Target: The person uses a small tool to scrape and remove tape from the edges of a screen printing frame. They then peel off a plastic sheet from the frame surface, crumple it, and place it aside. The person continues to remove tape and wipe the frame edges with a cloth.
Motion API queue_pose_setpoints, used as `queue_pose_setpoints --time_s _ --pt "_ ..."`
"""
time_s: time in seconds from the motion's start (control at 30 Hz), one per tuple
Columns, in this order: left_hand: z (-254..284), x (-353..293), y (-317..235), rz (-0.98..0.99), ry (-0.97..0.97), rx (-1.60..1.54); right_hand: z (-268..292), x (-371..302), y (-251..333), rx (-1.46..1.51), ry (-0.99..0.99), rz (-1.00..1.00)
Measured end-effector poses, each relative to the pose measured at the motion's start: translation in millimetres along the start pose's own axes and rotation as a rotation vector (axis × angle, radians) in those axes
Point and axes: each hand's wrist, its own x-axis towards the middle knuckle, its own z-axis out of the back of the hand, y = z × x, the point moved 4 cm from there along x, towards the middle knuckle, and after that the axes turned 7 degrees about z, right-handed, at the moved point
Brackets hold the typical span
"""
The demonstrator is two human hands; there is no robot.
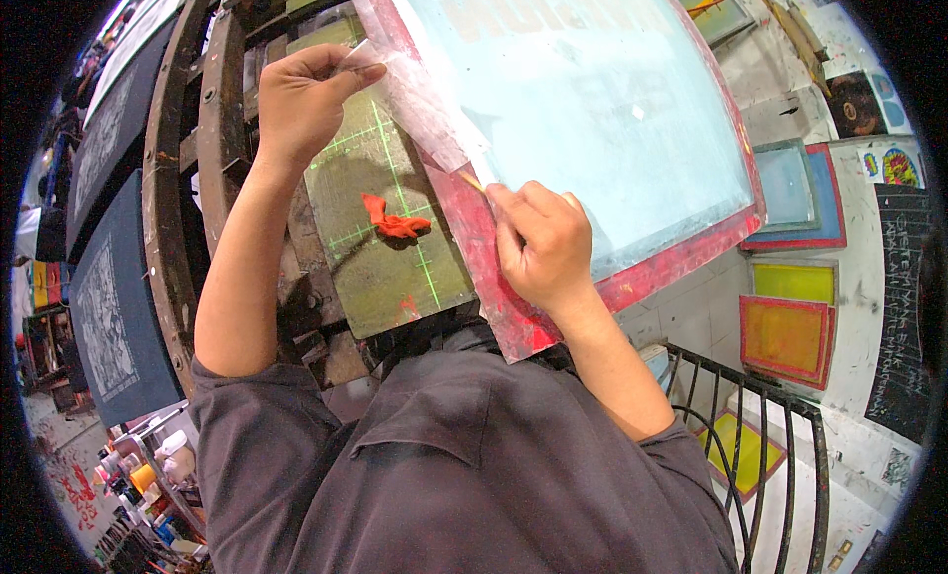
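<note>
A silk-screen frame [632, 287] with red edges and light blue mesh [592, 129] tilts in front of me. Wide translucent tape [420, 100] runs along its left side. My left hand [314, 100], raised at that side, pinches a whitish corner of the tape between thumb and fingers. Over the frame's near left part, my right hand [543, 238] is closed. A thin yellowish stick-like thing [472, 182] pokes out from its fingers; its kind is unclear. Below the left hand, a crumpled orange-red rag [395, 221] lies on a green board [365, 268] with bright grid lines.
Brown metal rails [168, 179] run along the left, beside dark printed fabric panels [114, 297]. At the right, coloured screens [787, 337] lean by a white wall, near a black metal railing [760, 406]. Bottles [143, 475] crowd a rack at the lower left.
</note>
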Motion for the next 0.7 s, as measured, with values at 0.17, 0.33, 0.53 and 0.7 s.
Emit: queue_pose_setpoints --time_s 0.17,0.33,0.53,0.7 --pt "0.6 0.5 0.2 -0.015 0.016 -0.040 0.9 -5.0 -8.1 0.026 -0.191 -0.207" --pt "4.0 0.9 0.8 0.021 -0.005 0.010 1.7 1.0 -1.2 0.013 -0.085 -0.042" --pt "4.5 2.1 1.4 0.010 0.003 -0.038 1.1 -3.7 -7.0 0.052 -0.185 -0.153" --pt "5.5 2.1 1.5 0.024 0.016 -0.018 0.6 -2.3 -4.9 -0.005 -0.148 -0.089"
